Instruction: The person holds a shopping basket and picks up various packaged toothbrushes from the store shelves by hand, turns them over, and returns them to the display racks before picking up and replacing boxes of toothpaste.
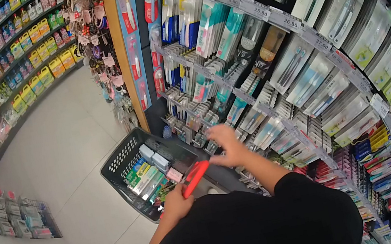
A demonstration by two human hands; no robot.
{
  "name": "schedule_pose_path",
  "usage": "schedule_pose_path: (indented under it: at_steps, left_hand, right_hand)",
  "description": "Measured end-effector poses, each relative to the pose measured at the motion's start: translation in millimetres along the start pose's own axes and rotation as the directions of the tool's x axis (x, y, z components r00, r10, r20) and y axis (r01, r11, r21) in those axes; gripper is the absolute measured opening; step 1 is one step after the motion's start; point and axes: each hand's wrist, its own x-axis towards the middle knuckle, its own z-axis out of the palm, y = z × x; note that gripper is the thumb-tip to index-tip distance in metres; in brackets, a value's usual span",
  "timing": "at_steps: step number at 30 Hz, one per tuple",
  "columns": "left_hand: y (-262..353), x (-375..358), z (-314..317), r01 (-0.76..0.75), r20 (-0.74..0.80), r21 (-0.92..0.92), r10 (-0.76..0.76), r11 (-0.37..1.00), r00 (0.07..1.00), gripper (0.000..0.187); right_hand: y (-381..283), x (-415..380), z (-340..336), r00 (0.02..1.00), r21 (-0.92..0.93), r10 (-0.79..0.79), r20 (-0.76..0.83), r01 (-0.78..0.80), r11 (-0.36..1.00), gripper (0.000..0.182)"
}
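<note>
My left hand (177, 203) is closed around the near end of a red handle (196, 178). The handle belongs to a dark grey shopping cart (121, 152) standing in front of me, close along the shelf. Inside lie light blue boxes (159, 160), a small pink box (174, 174) and several green and white packages (145, 180). My right hand (229, 147) is raised near the far end of the handle, fingers apart and holding nothing. Beyond its fingertips hang the lower rows of packaged toothbrushes (206, 87).
Shelves of toothbrush packs with a price strip (273, 16) rise close on my right. Hair accessories (96, 40) hang on a wood-edged end panel ahead. Pale floor tiles (61, 145) run along the left, bordered by curved-looking shelves of yellow bottles (45, 77).
</note>
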Motion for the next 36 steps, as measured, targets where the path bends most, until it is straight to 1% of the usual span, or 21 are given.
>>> schedule_pose_path:
  at_steps: [2, 3, 4, 5, 6, 7, 8, 12, 16, 17, 19, 20, 23, 24, 27, 29, 31, 32, 33, 35, 36]
  left_hand:
    - [-2.1, 3.3, -0.4, 0.014, -0.015, 0.005, -0.014, 1.000, 1.000, 0.032]
    - [-4.0, 3.2, -1.3, 0.025, -0.022, 0.012, -0.025, 1.000, 0.999, 0.031]
    - [-4.2, 3.6, -2.7, 0.046, -0.016, 0.017, -0.046, 0.999, 0.999, 0.031]
    - [-2.2, 6.8, -4.3, 0.060, -0.010, 0.021, -0.059, 0.998, 0.998, 0.030]
    - [-0.9, 9.2, -4.3, 0.075, -0.001, 0.026, -0.075, 0.997, 0.997, 0.030]
    - [-1.5, 10.0, -2.4, 0.071, -0.015, 0.027, -0.071, 0.997, 0.997, 0.030]
    - [-3.0, 9.9, -0.7, 0.070, -0.032, 0.027, -0.069, 0.997, 0.997, 0.029]
    - [-1.4, 12.8, -2.3, 0.105, -0.051, 0.054, -0.103, 0.993, 0.993, 0.028]
    - [0.7, 12.7, 0.4, 0.153, -0.058, 0.052, -0.150, 0.987, 0.987, 0.028]
    - [1.5, 12.2, 1.0, 0.156, -0.065, 0.060, -0.152, 0.986, 0.986, 0.027]
    - [2.4, 10.4, 0.8, 0.166, -0.080, 0.073, -0.160, 0.983, 0.984, 0.027]
    - [3.1, 10.2, 1.4, 0.173, -0.087, 0.076, -0.166, 0.982, 0.982, 0.027]
    - [6.4, 9.5, 0.1, 0.196, -0.085, 0.074, -0.190, 0.978, 0.978, 0.028]
    - [7.3, 9.0, 0.2, 0.204, -0.079, 0.071, -0.198, 0.976, 0.977, 0.028]
    - [-1.2, 11.0, 2.7, 0.199, -0.071, 0.111, -0.192, 0.974, 0.979, 0.030]
    - [-4.2, 13.6, 3.1, 0.209, -0.054, 0.090, -0.205, 0.974, 0.977, 0.032]
    - [-10.8, 15.1, 5.7, 0.189, -0.035, 0.024, -0.188, 0.982, 0.982, 0.033]
    - [-11.6, 14.6, 5.9, 0.198, -0.030, 0.046, -0.197, 0.979, 0.980, 0.033]
    - [-9.6, 12.3, 2.4, 0.201, -0.025, 0.068, -0.200, 0.977, 0.979, 0.033]
    - [-7.0, 16.0, 0.4, 0.200, -0.013, 0.076, -0.200, 0.977, 0.980, 0.034]
    - [-7.1, 15.9, -0.3, 0.197, -0.002, 0.064, -0.197, 0.978, 0.980, 0.034]
  right_hand:
    - [29.3, 13.2, -34.4, 0.945, -0.098, 0.158, -0.287, -0.193, 0.976, 0.053]
    - [44.8, 25.5, -56.2, 0.885, -0.140, 0.146, -0.443, -0.229, 0.963, 0.048]
    - [51.2, 38.6, -73.3, 0.749, 0.081, 0.326, -0.577, -0.345, 0.935, 0.051]
    - [76.4, 45.8, -87.6, 0.636, 0.208, 0.451, -0.627, -0.421, 0.883, 0.050]
    - [98.1, 54.7, -98.8, 0.514, 0.353, 0.525, -0.679, -0.399, 0.846, 0.052]
    - [109.3, 65.7, -109.2, 0.437, 0.306, 0.461, -0.773, -0.380, 0.873, 0.057]
    - [115.7, 72.3, -116.0, 0.424, 0.196, 0.397, -0.814, -0.443, 0.875, 0.062]
    - [118.5, 94.0, -129.1, 0.452, -0.102, 0.244, -0.858, -0.615, 0.782, 0.074]
    - [126.3, 102.8, -136.6, 0.384, 0.023, 0.348, -0.855, -0.642, 0.766, 0.079]
    - [131.1, 103.7, -135.2, 0.389, -0.051, 0.278, -0.879, -0.654, 0.755, 0.081]
    - [124.7, 109.5, -136.3, 0.336, 0.125, 0.390, -0.857, -0.600, 0.790, 0.075]
    - [133.9, 109.7, -132.6, 0.309, 0.106, 0.338, -0.889, -0.580, 0.808, 0.064]
    - [153.6, 113.2, -128.6, 0.336, 0.158, 0.389, -0.858, -0.547, 0.822, 0.050]
    - [154.3, 115.9, -126.1, 0.322, 0.168, 0.365, -0.874, -0.505, 0.847, 0.040]
    - [150.0, 113.2, -128.2, 0.393, 0.196, 0.449, -0.803, -0.537, 0.821, 0.039]
    - [154.2, 110.2, -122.2, 0.330, 0.340, 0.479, -0.813, -0.399, 0.852, 0.033]
    - [146.3, 99.6, -123.7, 0.397, 0.604, 0.606, -0.689, -0.146, 0.783, 0.031]
    - [139.1, 94.1, -124.2, 0.435, 0.673, 0.628, -0.646, -0.065, 0.737, 0.028]
    - [125.1, 89.3, -128.1, 0.473, 0.732, 0.640, -0.606, 0.015, 0.681, 0.026]
    - [98.6, 83.9, -134.1, 0.553, 0.745, 0.568, -0.610, 0.155, 0.649, 0.016]
    - [88.4, 81.8, -137.4, 0.565, 0.766, 0.579, -0.588, 0.158, 0.623, 0.016]
